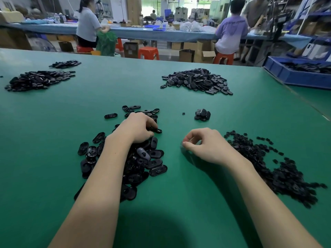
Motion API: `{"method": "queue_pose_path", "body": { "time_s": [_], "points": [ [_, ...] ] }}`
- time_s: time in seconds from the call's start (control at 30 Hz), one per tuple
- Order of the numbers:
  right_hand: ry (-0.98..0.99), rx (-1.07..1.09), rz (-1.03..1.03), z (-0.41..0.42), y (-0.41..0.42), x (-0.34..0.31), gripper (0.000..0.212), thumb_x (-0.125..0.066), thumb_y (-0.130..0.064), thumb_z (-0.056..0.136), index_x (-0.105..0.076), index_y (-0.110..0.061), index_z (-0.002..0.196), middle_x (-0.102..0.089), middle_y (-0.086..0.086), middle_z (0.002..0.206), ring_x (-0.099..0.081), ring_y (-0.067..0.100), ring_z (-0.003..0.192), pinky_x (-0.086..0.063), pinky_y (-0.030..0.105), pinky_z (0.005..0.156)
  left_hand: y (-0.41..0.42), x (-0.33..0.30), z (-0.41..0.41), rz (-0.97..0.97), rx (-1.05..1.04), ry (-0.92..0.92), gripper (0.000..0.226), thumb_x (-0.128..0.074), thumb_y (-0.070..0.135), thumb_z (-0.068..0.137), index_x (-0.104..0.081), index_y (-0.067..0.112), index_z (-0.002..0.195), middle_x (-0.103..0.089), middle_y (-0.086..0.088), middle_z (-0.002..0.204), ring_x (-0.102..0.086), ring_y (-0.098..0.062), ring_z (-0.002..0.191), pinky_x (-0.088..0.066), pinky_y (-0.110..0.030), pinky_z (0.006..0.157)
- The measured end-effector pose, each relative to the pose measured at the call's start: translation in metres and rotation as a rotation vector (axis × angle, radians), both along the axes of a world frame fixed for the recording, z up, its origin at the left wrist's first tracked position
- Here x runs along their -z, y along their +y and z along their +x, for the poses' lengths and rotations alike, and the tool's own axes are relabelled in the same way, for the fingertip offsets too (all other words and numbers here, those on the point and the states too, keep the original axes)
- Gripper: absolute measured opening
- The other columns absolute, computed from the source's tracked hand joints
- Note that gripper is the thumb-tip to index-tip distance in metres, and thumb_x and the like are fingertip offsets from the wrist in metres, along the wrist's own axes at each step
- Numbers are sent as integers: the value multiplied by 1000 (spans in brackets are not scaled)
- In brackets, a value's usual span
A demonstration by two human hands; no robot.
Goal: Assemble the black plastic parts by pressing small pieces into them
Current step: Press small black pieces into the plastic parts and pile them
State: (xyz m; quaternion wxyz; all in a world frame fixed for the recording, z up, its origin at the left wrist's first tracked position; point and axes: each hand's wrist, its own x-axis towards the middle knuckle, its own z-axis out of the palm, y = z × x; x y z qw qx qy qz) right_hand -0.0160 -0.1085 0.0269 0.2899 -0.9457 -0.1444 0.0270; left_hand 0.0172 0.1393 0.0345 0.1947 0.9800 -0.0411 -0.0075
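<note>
On the green table mat (179,104), the left hand (138,127) reached into a heap of black oval plastic shells (143,158), fingers curled round 1 shell (157,130) at its far edge. The right hand (206,145) rested beside a pile of small black plastic pieces (279,169), thumb and forefinger pinched together, possibly on a piece too small to tell
</note>
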Motion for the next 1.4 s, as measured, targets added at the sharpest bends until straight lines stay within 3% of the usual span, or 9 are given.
{"method": "queue_pose_path", "body": {
  "time_s": [0.23, 0.43, 0.6, 0.73, 0.87, 1.03, 1.17, 1.27, 1.4],
  "points": [
    [10, -1, 18, 2, -1, 2, 10, -67, -42, 92, -73, -34, 88, -72, -16, 91, -61, -1, 75, -46, 24, 70, -7, 7, -2, -77, -73, -143, 11, -77, 30, 83, -79, 38, 90, -65, 15, 89, -62, -12, 94, -51, -30, 83],
    [29, -5, 38, 3, -6, 1, 10, -68, -41, 92, -73, -34, 87, -72, -15, 88, -59, -3, 72, -43, 20, 64, -15, 3, -3, -138, -48, -191, 6, -74, 32, 86, -79, 33, 91, -62, 18, 81, -62, -12, 86, -52, -31, 83],
    [52, 61, 111, 4, -22, -7, 9, -71, -40, 91, -74, -34, 86, -74, -13, 83, -61, -2, 68, -40, 8, 56, -52, -8, -8, -347, 57, -222, 2, -73, 34, 89, -74, 32, 88, -70, 17, 80, -58, 12, 66, -38, -5, 64],
    [79, 130, 172, 6, -42, -13, 9, -69, -39, 91, -75, -33, 87, -76, -14, 82, -58, 0, 55, -49, 24, 66, -91, -9, -17, -541, 93, -186, 11, -74, 31, 88, -69, 32, 98, -73, 9, 77, -67, -2, 65, -46, -19, 60],
    [52, 258, 189, 10, -65, -15, 11, -67, -34, 93, -74, -30, 86, -76, -16, 78, -57, -1, 53, -49, 25, 64, -124, 2, -26, -847, 45, -69, 11, -70, 19, 90, -67, 28, 96, -74, 1, 76, -73, -11, 64, -59, -27, 67],
    [3, 525, 87, 13, -87, -11, 12, -65, -33, 90, -75, -33, 84, -75, -14, 89, -66, 18, 93, -53, 32, 81, -134, 15, -28, -1120, -20, 91, 12, -70, 16, 92, -69, 18, 103, -75, -2, 74, -70, -12, 64, -58, -24, 66],
    [-1, 588, -47, 12, -86, -10, 5, -70, -38, 87, -74, -35, 85, -73, -14, 97, -64, 19, 97, -45, 29, 72, -132, 17, -28, -1168, -63, 137, 20, -67, 5, 91, -69, 17, 107, -74, -7, 84, -68, -14, 66, -62, -28, 73],
    [-3, 579, -133, 11, -81, -9, 7, -71, -36, 84, -76, -35, 89, -74, -14, 98, -66, 19, 100, -46, 29, 74, -132, 18, -29, -1157, -44, 161, 28, -65, -2, 89, -69, 15, 111, -72, -12, 97, -69, -15, 67, -62, -34, 81],
    [-71, 554, -173, 10, -73, -5, 20, -69, -33, 88, -76, -40, 106, -71, -12, 104, -64, 21, 107, -48, 30, 81, -132, 20, -29, -1087, -31, 157, 37, -65, -4, 83, -70, 20, 111, -74, -7, 93, -70, -19, 69, -61, -40, 88]
  ]
}}
